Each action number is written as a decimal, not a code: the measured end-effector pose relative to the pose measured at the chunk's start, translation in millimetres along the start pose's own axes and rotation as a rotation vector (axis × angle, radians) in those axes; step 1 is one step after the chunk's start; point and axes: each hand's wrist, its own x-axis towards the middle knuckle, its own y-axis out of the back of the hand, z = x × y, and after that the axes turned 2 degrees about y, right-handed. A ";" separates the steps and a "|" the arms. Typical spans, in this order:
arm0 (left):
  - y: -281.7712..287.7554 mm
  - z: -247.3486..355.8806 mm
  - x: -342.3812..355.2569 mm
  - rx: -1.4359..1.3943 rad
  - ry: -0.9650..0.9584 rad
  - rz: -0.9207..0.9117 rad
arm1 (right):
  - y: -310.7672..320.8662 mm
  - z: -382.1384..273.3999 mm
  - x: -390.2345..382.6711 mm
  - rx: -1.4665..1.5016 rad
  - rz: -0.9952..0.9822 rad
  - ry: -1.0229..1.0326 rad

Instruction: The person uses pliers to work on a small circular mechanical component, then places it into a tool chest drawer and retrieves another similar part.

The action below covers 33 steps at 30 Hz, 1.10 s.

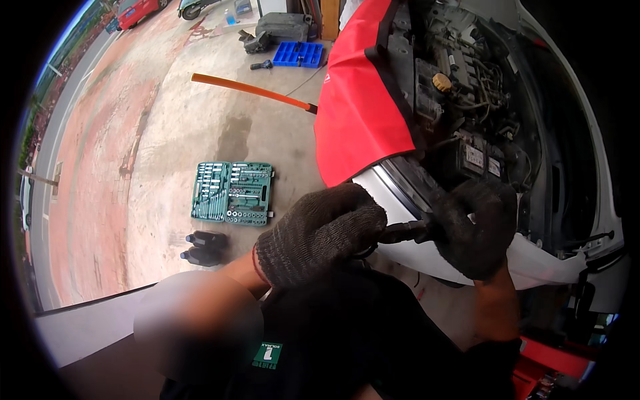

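Both hands wear dark knit gloves. My left hand (319,233) is closed around one end of a small black part (405,233), and my right hand (476,228) grips its other end; what exactly the part is I cannot make out. They are held over the white front corner (385,203) of a car. A red fender cover (360,110) drapes over the car beside them. Behind and to the right lies the open engine bay, with a black battery (473,157) and a yellow oil cap (441,82).
On the concrete floor (167,127) lie a green socket set (231,192), two dark bottles (207,248), an orange-and-black pole (250,90) and a blue compartment tray (298,54). A red tool cart (552,355) stands at lower right. A road and parked vehicles show at left.
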 end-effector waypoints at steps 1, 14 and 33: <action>1.8 -0.1 0.3 -0.022 0.020 -0.027 | 4.3 2.3 3.6 -0.004 0.015 0.025; -11.7 -20.4 3.7 0.385 -0.393 0.170 | -22.4 -15.4 -12.6 0.499 0.017 -0.176; -45.4 -33.4 19.5 0.450 -0.561 0.732 | -36.5 -59.2 8.9 0.538 0.202 -0.494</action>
